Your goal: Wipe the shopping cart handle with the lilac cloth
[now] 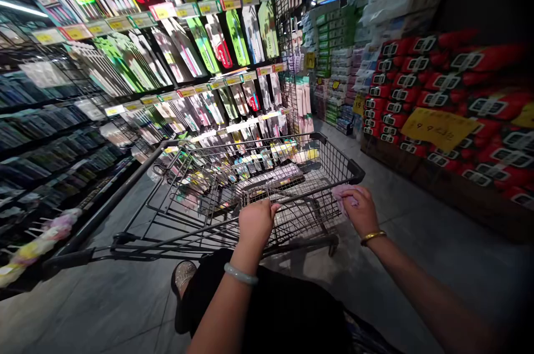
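Note:
A dark wire shopping cart (292, 198) stands side-on before me, its long handle (108, 198) off to the left. My left hand (255, 225), with a pale bangle at the wrist, is closed over the near top rail of the cart. Close to the cart's front right corner is my right hand (361, 206), a gold bangle on its wrist. Its fingers are closed on a crumpled light purple cloth (344, 193), which lies against the cart's wire side. Whether the cloth wraps the wire there I cannot tell.
Beyond the cart rises a rack of hanging packaged goods (237, 37) with price tags. Red packs (429, 75) are stacked on the right, with a yellow price sign (438, 127). Another shelf (50, 142) runs along the left. Grey tile floor (125, 298) lies below.

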`<action>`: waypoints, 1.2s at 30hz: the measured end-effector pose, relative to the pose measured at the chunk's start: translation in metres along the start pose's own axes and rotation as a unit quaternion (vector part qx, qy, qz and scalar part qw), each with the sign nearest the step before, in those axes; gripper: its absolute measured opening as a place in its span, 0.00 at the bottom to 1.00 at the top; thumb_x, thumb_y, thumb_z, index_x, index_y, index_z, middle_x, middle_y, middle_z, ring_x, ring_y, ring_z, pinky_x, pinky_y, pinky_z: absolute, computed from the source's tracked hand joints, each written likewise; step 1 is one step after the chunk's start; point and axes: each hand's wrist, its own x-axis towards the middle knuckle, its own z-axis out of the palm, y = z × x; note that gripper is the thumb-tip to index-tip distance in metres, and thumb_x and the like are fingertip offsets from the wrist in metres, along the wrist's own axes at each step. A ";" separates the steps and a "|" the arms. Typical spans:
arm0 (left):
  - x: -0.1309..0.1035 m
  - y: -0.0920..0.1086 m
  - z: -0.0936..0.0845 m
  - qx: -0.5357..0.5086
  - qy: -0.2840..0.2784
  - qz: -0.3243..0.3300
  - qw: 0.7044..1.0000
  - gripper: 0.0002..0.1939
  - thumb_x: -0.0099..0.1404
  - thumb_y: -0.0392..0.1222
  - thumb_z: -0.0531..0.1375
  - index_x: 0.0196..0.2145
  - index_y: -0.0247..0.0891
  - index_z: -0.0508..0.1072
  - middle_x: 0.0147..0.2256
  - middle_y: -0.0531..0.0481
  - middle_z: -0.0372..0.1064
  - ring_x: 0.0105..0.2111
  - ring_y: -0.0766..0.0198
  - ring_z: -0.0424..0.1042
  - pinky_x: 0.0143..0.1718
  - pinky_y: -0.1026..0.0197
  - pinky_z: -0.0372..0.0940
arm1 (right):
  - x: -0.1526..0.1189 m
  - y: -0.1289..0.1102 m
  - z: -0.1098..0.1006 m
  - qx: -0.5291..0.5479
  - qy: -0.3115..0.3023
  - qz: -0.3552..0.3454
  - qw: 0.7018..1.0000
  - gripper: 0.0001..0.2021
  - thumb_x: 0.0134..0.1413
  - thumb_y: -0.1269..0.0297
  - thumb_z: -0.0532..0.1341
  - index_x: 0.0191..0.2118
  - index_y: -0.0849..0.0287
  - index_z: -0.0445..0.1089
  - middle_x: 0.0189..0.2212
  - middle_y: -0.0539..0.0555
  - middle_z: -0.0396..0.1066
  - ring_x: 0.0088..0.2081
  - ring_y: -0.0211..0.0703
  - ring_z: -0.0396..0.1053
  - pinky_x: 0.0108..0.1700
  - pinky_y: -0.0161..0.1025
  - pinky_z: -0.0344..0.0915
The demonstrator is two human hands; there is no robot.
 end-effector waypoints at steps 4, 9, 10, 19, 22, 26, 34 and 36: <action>-0.004 -0.008 0.003 0.002 0.015 0.004 1.000 0.28 0.74 0.59 0.42 0.35 0.39 0.74 0.30 0.43 0.74 0.31 0.55 0.73 0.30 0.59 0.54 | -0.010 -0.011 0.010 0.018 -0.035 -0.011 0.999 0.07 0.55 0.66 0.58 0.34 0.54 0.73 0.44 0.58 0.68 0.49 0.50 0.68 0.56 0.51 0.66; -0.011 -0.021 0.001 -0.004 0.002 -0.002 1.000 0.28 0.74 0.61 0.45 0.33 0.39 0.73 0.30 0.44 0.74 0.30 0.55 0.72 0.30 0.59 0.53 | -0.025 -0.010 0.014 0.037 -0.122 -0.100 0.987 0.08 0.55 0.68 0.58 0.36 0.54 0.75 0.45 0.58 0.68 0.53 0.51 0.66 0.56 0.52 0.67; -0.014 -0.024 0.000 -0.007 0.001 -0.001 1.000 0.28 0.74 0.61 0.44 0.33 0.39 0.73 0.29 0.44 0.74 0.30 0.55 0.72 0.30 0.59 0.53 | -0.029 -0.005 0.014 0.029 -0.136 -0.116 0.983 0.08 0.55 0.68 0.58 0.36 0.54 0.75 0.46 0.58 0.68 0.53 0.52 0.66 0.56 0.53 0.66; -0.035 -0.038 -0.001 -0.016 0.054 0.000 0.998 0.26 0.75 0.59 0.45 0.32 0.39 0.72 0.30 0.46 0.73 0.34 0.56 0.71 0.34 0.56 0.52 | -0.056 -0.019 0.027 0.007 -0.197 -0.174 0.965 0.09 0.56 0.68 0.57 0.36 0.54 0.76 0.47 0.60 0.69 0.50 0.53 0.67 0.52 0.53 0.69; -0.040 -0.039 0.000 -0.016 0.065 -0.006 0.998 0.25 0.75 0.58 0.47 0.31 0.39 0.71 0.30 0.47 0.73 0.34 0.56 0.71 0.34 0.55 0.51 | -0.049 -0.033 0.026 -0.001 -0.213 -0.227 0.950 0.10 0.58 0.68 0.58 0.41 0.53 0.76 0.51 0.59 0.68 0.53 0.53 0.65 0.55 0.52 0.67; -0.044 -0.040 -0.001 -0.014 0.074 -0.014 0.997 0.23 0.74 0.56 0.49 0.30 0.39 0.71 0.29 0.48 0.72 0.34 0.56 0.70 0.34 0.55 0.50 | -0.061 -0.024 0.031 -0.020 -0.235 -0.296 0.926 0.12 0.58 0.73 0.57 0.42 0.54 0.76 0.48 0.58 0.71 0.51 0.50 0.66 0.53 0.48 0.68; -0.050 -0.044 -0.001 -0.052 0.103 -0.035 0.993 0.26 0.74 0.57 0.49 0.27 0.39 0.71 0.28 0.49 0.72 0.34 0.57 0.70 0.39 0.54 0.53 | -0.062 -0.052 0.031 0.010 -0.225 -0.281 0.933 0.08 0.59 0.71 0.58 0.38 0.56 0.75 0.48 0.59 0.69 0.51 0.49 0.66 0.52 0.47 0.68; -0.052 -0.044 -0.002 -0.052 0.113 -0.052 0.991 0.25 0.75 0.54 0.48 0.26 0.39 0.71 0.27 0.48 0.72 0.34 0.57 0.70 0.42 0.52 0.55 | -0.066 -0.054 0.031 0.003 -0.232 -0.291 0.928 0.09 0.59 0.71 0.57 0.39 0.55 0.75 0.48 0.58 0.69 0.51 0.49 0.66 0.51 0.46 0.68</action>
